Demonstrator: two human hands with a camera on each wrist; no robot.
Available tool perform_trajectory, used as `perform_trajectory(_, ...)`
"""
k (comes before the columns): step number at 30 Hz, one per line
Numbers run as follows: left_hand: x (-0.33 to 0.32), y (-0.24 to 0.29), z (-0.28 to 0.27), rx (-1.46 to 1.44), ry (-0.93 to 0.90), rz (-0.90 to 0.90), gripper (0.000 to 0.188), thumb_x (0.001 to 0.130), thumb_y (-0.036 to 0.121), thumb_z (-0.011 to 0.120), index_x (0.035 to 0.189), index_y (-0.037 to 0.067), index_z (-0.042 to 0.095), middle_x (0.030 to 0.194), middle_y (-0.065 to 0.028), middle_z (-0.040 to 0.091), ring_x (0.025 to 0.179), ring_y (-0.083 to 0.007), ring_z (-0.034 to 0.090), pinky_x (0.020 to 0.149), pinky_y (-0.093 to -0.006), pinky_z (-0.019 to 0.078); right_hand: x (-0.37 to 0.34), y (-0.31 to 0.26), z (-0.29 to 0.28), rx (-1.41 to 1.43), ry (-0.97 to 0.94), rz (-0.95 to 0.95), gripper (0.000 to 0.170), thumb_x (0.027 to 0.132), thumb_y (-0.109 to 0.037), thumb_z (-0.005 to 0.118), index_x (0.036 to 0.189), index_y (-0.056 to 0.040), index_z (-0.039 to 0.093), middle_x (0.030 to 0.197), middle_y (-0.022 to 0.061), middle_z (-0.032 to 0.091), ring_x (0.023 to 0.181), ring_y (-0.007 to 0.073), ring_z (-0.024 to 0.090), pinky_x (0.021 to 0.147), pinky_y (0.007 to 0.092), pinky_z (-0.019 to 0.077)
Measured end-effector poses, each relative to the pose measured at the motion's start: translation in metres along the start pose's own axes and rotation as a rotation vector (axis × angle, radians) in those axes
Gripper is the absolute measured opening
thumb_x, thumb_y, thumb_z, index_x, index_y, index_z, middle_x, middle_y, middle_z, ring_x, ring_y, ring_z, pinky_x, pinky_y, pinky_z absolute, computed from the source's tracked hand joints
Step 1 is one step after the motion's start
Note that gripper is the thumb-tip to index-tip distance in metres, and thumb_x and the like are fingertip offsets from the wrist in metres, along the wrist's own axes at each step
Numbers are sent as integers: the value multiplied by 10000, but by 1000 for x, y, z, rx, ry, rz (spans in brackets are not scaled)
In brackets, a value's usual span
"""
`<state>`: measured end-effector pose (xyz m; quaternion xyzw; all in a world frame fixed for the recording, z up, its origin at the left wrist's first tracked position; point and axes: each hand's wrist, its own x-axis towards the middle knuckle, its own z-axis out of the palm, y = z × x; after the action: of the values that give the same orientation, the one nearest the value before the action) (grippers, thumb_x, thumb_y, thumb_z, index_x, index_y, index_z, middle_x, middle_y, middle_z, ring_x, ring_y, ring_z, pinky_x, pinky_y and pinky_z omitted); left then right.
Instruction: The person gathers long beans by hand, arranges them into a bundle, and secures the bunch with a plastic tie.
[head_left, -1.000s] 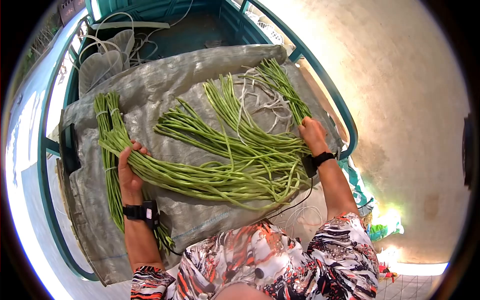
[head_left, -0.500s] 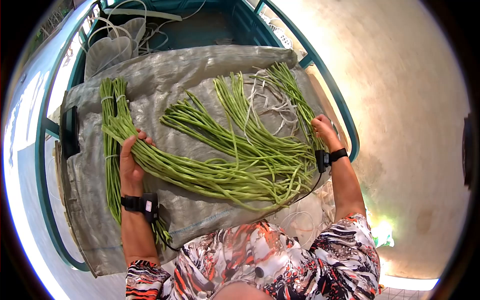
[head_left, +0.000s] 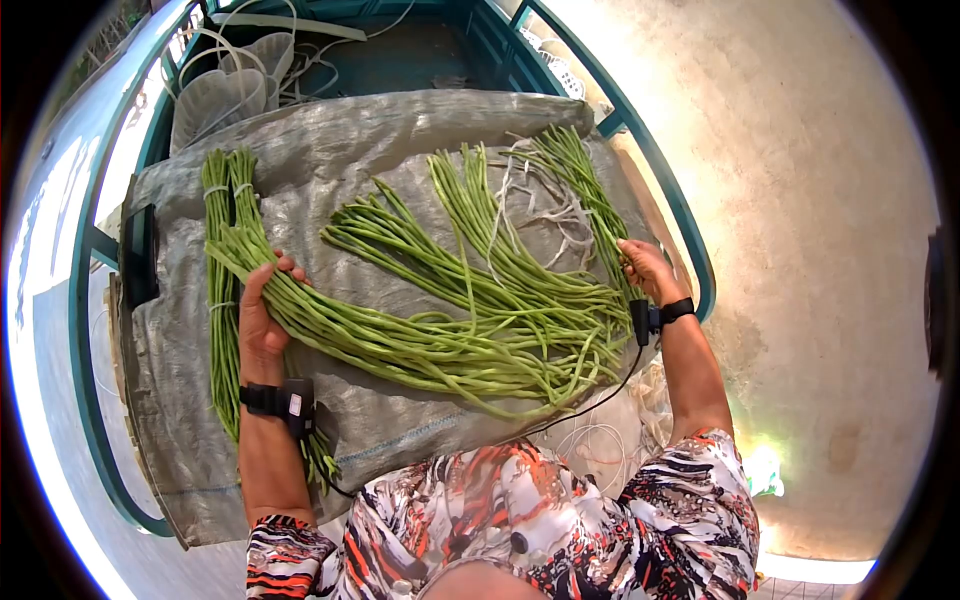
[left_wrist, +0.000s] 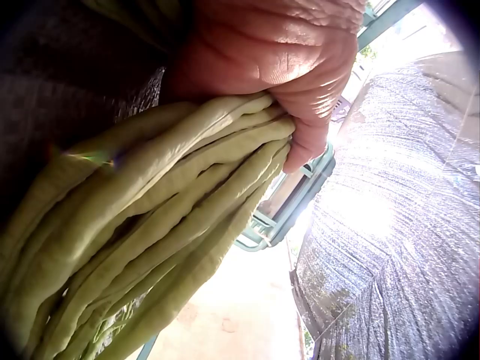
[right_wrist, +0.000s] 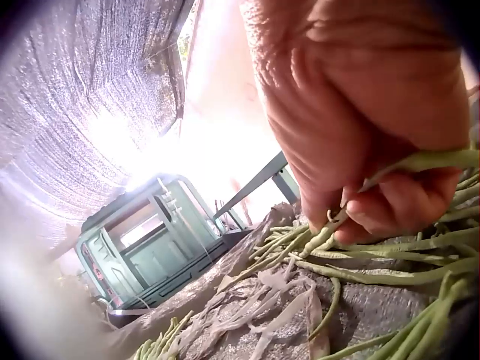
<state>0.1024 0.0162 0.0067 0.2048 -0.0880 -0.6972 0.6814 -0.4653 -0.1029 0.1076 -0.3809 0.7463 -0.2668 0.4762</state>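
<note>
My left hand (head_left: 262,318) grips a thick bunch of yard-long beans (head_left: 400,350) near its stem end, thumb on the near side. In the left wrist view the beans (left_wrist: 150,202) run down and away from the palm. On the right, my right hand (head_left: 655,270) pinches a single yard-long bean (right_wrist: 424,160) between thumb and fingers, over the darker beans at the sheet's right side. White plastic strips (head_left: 545,215) lie beside that hand. More loose beans (head_left: 400,238) fan out between the hands. Two tied bean bundles (head_left: 218,205) lie at the left, partly behind my left hand.
A grey woven sheet (head_left: 310,190) lies under the beans on a teal cart, whose side rail (head_left: 665,175) curves around the right. White baskets (head_left: 215,100) stand in the cart at the back left. A black cable (head_left: 600,392) runs from the right wrist.
My right hand has shifted slightly right, and its fingers have turned to pinch a bean. The left hand keeps its grip on the bunch. The view has moved a little.
</note>
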Motion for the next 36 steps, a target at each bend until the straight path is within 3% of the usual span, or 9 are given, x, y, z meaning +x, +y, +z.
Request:
perform_trajectory(5, 0, 0, -1, 0, -9, 4, 271, 864, 139, 641, 1096, 57, 528, 925, -44, 604, 871, -211, 615, 811, -374, 541, 11, 11, -1, 17, -48, -61, 169, 921, -205, 619, 1012, -82, 549, 768, 1, 570, 639, 86, 534, 541, 243, 430)
perform_trajectory(8, 0, 1, -4, 2, -42, -7, 260, 884, 135, 632, 1113, 56, 536, 948, -29, 589, 903, -202, 589, 824, -373, 539, 18, 16, -6, -523, 142, -327, 93, 899, -142, 611, 946, -99, 544, 776, 5, 587, 661, 88, 556, 550, 249, 445)
perform_trajectory(11, 0, 1, -2, -10, -33, -14, 266, 880, 133, 634, 1116, 58, 535, 943, -28, 591, 895, -200, 589, 824, -373, 536, -20, -4, 8, 62, -149, -207, 126, 844, -106, 642, 903, -103, 530, 801, 24, 612, 684, 100, 598, 582, 259, 462)
perform_trajectory(15, 0, 1, -2, -44, -19, -18, 266, 871, 128, 633, 1106, 53, 533, 930, -46, 617, 890, -217, 622, 824, -374, 550, -62, -9, 15, 35, -647, 44, 118, 879, -159, 636, 942, -102, 555, 796, 22, 615, 559, 96, 562, 558, 239, 459)
perform_trajectory(22, -1, 1, 3, -41, -5, -15, 277, 867, 129, 642, 1112, 54, 538, 928, -43, 625, 903, -218, 621, 823, -379, 551, -44, 1, 33, 148, -404, 228, 389, 944, -375, 563, 1189, -73, 565, 774, 12, 603, 552, 70, 556, 515, 251, 466)
perform_trajectory(26, 0, 0, 0, -29, -4, -8, 286, 861, 131, 647, 1113, 58, 535, 930, -46, 622, 888, -219, 620, 813, -383, 551, -12, 23, 49, -885, 59, -474, 459, 868, -505, 569, 901, -57, 662, 753, 106, 643, 696, 249, 630, 617, 411, 465)
perform_trajectory(30, 2, 0, -3, -27, -4, -3, 288, 855, 122, 648, 1114, 61, 537, 926, -45, 624, 870, -219, 626, 815, -383, 549, -17, -2, 84, -1049, 292, -440, 438, 826, -484, 579, 800, -53, 650, 760, 136, 647, 731, 346, 618, 631, 461, 443)
perform_trajectory(34, 2, 0, -4, -19, -10, 13, 290, 853, 117, 648, 1115, 54, 540, 920, -43, 627, 860, -220, 631, 818, -381, 547, 36, 13, 75, -991, 189, -372, 434, 791, -463, 608, 779, -30, 637, 736, 140, 637, 680, 352, 607, 592, 472, 431)
perform_trajectory(36, 1, 0, -1, -27, -6, 3, 299, 852, 118, 649, 1124, 51, 543, 923, -46, 630, 863, -217, 633, 821, -380, 548, 41, 3, 69, -589, -29, -208, 295, 849, -331, 591, 809, -41, 619, 656, 59, 592, 508, 211, 519, 479, 384, 388)
